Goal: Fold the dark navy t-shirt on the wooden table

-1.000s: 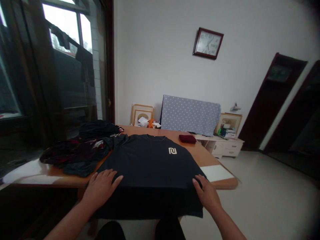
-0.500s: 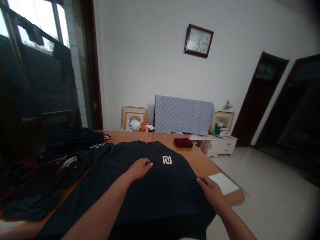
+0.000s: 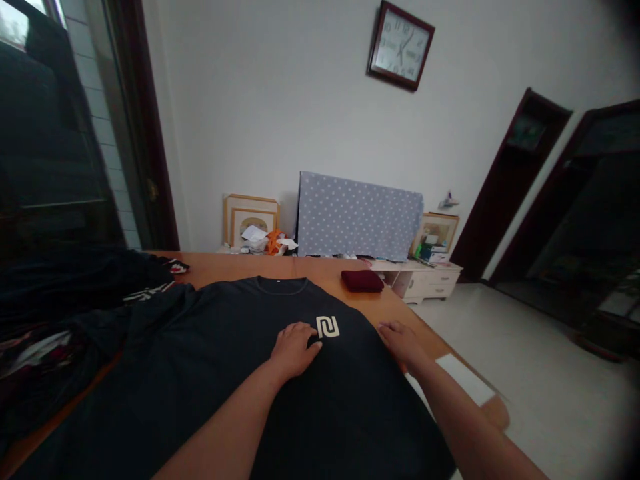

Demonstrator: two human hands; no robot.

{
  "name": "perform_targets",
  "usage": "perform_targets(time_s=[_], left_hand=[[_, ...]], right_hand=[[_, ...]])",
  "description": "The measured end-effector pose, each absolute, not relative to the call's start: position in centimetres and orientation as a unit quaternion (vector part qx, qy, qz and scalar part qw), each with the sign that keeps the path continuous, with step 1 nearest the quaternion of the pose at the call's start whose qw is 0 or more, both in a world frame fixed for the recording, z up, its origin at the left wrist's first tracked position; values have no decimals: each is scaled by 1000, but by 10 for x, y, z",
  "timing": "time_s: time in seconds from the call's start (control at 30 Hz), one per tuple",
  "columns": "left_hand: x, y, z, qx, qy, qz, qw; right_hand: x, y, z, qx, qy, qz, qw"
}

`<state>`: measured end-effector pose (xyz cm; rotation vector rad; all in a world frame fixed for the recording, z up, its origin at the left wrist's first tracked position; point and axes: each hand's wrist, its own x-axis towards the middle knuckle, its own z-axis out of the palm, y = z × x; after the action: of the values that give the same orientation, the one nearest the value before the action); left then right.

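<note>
A dark long-sleeved shirt point(image 3: 230, 340) lies spread over the wooden table, its neckline toward the far side and a cream logo point(image 3: 328, 327) on the chest. My left hand point(image 3: 296, 348) rests on the chest fabric just left of the logo, its thumb and fingers apart, holding nothing. At the shirt's right edge, below the shoulder, my right hand point(image 3: 401, 341) has its fingers closed on the fabric. The lower part of the shirt runs out of view at the bottom.
A heap of dark clothes point(image 3: 65, 293) covers the table's left end. A folded maroon cloth point(image 3: 362, 281) lies at the far right, and a white sheet point(image 3: 466, 379) near the right edge. Beyond stands a white cabinet point(image 3: 433, 283) beside a polka-dot cover point(image 3: 360, 217).
My left hand has slid rightward across the chest toward the logo. Up along the shirt's right edge, my right hand has moved away from me. The view has shifted slightly.
</note>
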<state>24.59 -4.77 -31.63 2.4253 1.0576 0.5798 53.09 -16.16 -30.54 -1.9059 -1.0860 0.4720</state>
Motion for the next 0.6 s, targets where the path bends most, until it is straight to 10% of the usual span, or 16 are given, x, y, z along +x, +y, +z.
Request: perform_targets(time_s=[0.6], left_hand=[[248, -27, -312, 536, 415, 397, 619]], right_hand=[[414, -122, -261, -582, -758, 125, 266]])
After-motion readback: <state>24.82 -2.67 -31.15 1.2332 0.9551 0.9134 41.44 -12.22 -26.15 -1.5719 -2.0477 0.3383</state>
